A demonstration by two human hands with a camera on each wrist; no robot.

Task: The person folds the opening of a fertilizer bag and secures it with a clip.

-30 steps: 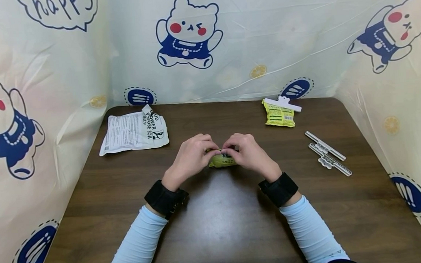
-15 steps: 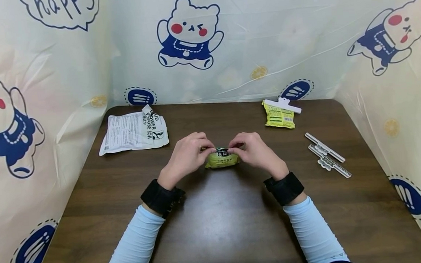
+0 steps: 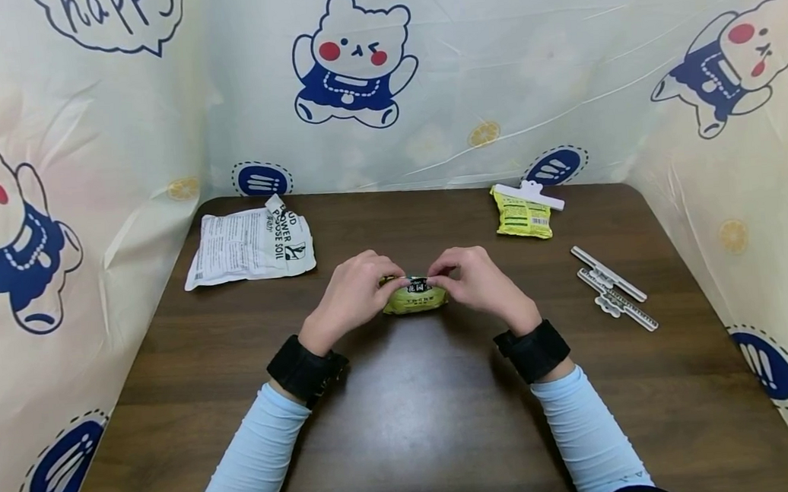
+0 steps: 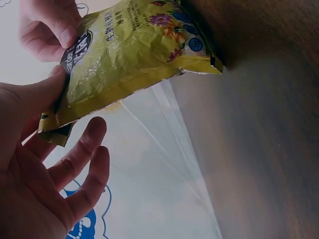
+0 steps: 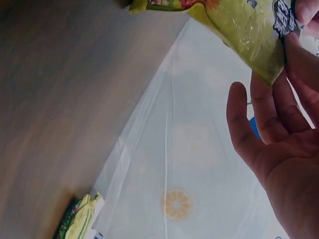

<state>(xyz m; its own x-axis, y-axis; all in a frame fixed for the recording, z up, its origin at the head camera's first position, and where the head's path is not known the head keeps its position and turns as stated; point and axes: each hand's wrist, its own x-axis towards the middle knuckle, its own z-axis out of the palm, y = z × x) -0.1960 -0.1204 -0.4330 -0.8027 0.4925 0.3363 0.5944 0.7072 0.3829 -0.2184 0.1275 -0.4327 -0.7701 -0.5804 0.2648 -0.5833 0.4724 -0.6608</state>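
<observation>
Between my two hands stands a yellow-green printed packet (image 3: pixel 417 298), its lower edge on the table. My left hand (image 3: pixel 356 290) pinches the packet's top edge near its left corner with thumb and fingers. At the right part of that same top edge, my right hand (image 3: pixel 475 282) pinches it too. The left wrist view shows the packet (image 4: pixel 124 55) with flowers printed near its bottom, and the left hand's other fingers (image 4: pixel 84 154) spread loosely below the pinch. In the right wrist view, the right thumb lies on the packet's (image 5: pixel 249 35) dark-lettered top band.
A white soil bag (image 3: pixel 250 244) lies at the table's back left. Toward the back right sits another yellow packet (image 3: pixel 524 215) with a white clip (image 3: pixel 531 194) across its top. Two clips (image 3: pixel 609 273) (image 3: pixel 619 300) lie on the right side. A printed sheet surrounds the table.
Both hands have moved apart along the packet's top edge, the right one outward most, so more of its front shows. Over the last half second they have barely moved.
</observation>
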